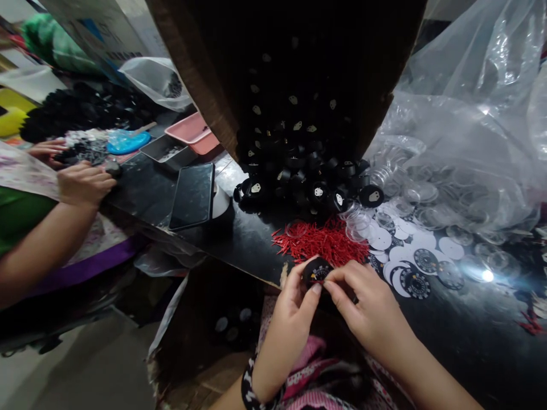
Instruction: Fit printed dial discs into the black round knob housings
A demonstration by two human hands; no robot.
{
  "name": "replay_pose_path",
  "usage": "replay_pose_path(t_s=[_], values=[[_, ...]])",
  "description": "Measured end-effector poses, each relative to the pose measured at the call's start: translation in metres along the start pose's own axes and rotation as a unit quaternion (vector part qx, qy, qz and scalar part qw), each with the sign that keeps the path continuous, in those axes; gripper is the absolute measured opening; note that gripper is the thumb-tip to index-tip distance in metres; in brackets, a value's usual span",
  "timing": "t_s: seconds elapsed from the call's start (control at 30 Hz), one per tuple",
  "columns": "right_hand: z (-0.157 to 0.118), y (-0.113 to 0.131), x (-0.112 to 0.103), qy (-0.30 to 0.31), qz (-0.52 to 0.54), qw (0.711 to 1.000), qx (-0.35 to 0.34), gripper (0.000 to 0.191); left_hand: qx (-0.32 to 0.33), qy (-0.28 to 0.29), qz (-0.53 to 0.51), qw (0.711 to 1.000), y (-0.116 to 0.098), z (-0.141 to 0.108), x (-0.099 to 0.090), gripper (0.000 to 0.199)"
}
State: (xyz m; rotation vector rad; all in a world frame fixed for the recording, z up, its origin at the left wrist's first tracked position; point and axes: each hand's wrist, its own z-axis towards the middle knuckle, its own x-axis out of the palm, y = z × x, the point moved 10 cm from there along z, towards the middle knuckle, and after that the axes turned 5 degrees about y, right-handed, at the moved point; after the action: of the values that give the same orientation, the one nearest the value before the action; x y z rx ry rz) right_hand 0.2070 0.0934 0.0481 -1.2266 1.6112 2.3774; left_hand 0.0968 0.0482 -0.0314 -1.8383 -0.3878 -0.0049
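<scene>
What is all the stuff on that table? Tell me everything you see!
black round parts: many, black, spilling from tipped cardboard box
red pointers: heap, red, table middle
dial discs: many, white and black, right of heap
clear covers: many, clear, in plastic bag
phone: one, black, left
trays: two, pink and grey, far left
co-worker's hands: two, far left
left hand, right hand: together holding one black dial piece
</scene>
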Motion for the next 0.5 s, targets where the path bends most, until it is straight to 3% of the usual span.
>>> replay_pose_path(t_s=[0.17, 0.5], values=[[0.000, -0.005, 0.000, 0.004, 0.005, 1.000, 0.023, 0.016, 0.020, 0.017, 0.035, 0.999, -0.010, -0.002, 0.001, 0.025], [-0.005, -0.001, -0.003, 0.030, 0.135, 0.990, 0.028, 0.015, 0.027, 0.014, 0.053, 0.998, -0.018, -0.015, -0.002, 0.025]])
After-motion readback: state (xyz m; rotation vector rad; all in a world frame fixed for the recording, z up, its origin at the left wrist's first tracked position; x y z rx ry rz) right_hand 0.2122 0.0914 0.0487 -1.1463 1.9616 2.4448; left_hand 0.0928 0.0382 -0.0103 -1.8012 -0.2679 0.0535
